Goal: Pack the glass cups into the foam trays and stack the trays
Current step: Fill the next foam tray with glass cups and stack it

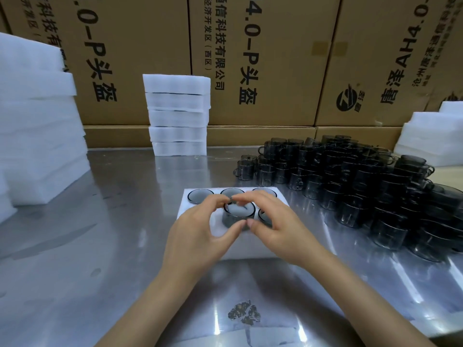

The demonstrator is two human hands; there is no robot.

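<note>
Packing station in a warehouse or factory. Printed shipping cartons [250,61] stacked wall-high behind a steel table [100,246]. Bulk stock on it: foam trays [178,116] in piles, more foam [37,121] at left, dozens of identical glass cups [363,186] massed together.

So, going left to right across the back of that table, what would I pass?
Tall pile of white foam sheets → narrow stack of white foam trays → crowd of dark smoky glass cups → low white foam pile.
</note>
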